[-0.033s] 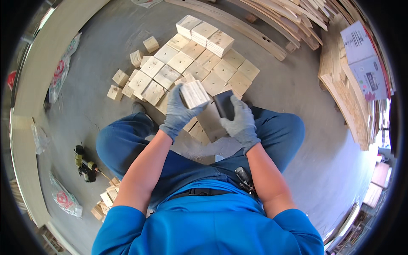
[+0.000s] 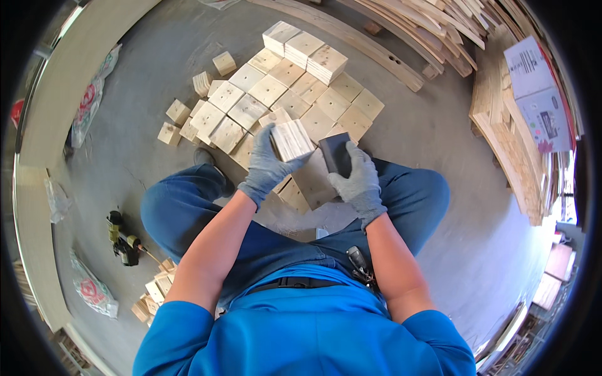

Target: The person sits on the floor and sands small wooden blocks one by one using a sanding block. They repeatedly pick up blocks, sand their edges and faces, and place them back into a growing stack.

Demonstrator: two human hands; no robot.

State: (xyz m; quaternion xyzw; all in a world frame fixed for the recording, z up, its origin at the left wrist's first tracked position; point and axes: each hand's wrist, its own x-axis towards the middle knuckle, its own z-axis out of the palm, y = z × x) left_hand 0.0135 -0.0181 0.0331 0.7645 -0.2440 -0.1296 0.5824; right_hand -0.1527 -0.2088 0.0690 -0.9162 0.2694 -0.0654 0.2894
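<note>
My left hand [image 2: 268, 166], in a grey glove, is closed around a pale wooden block [image 2: 293, 140] with layered grain on the face turned up. My right hand [image 2: 359, 183], gloved the same way, grips a black rectangular block [image 2: 337, 154], which resembles a sanding block. The two blocks are close together, between my knees. Beneath them lies a greyish flat-topped piece [image 2: 315, 183], partly covered by my hands. Just beyond, square wooden blocks [image 2: 268, 91] stand packed in rows, many with a small dark spot on top.
Three blocks [image 2: 304, 47] rise higher at the far edge of the rows. Loose blocks [image 2: 179, 112] lie on the left. A green-and-black power tool [image 2: 124, 239] is on the floor by my left knee. Long boards [image 2: 351, 34] lie beyond, and a printed carton [image 2: 536, 94] is at right.
The wooden block and the black block have shifted very slightly to the right with my hands. Both grips stay the same.
</note>
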